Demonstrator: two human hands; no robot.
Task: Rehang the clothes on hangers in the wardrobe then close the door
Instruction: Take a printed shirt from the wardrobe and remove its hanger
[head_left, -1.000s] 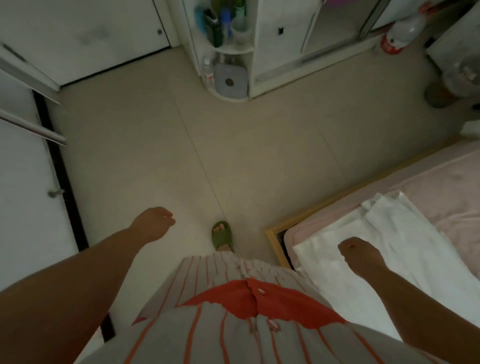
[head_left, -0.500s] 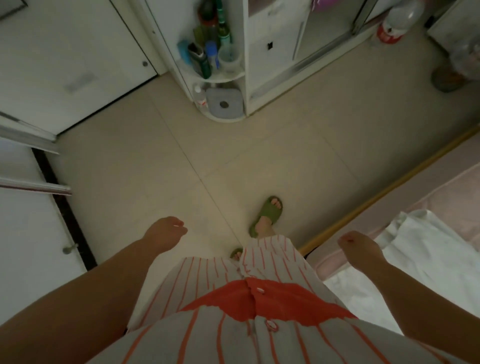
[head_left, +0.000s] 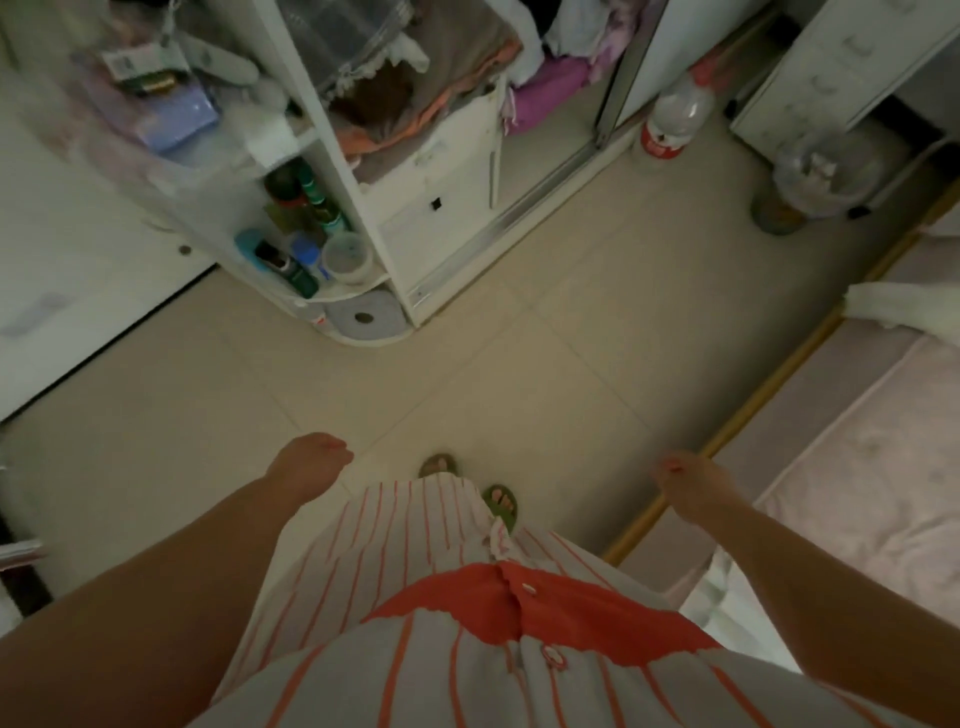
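Person facing open wardrobe (head_left: 441, 171), both hands empty.
Left hand (head_left: 311, 462) and right hand (head_left: 685, 486) hang short of the wardrobe, fingers (head_left: 335, 451) loosely curled; clothes (head_left: 548, 85) heaped inside.

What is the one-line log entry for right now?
phase: facing wardrobe, open | left hand: empty | right hand: empty | clothes: heaped inside | white garment: on bed

wardrobe (head_left: 447, 171) white, open, 12 o'clock | clothes (head_left: 457, 67) grey/orange/purple, heaped inside | sliding door (head_left: 649, 57) 1 o'clock, not closed | white garment (head_left: 904, 317) on bed, 3 o'clock
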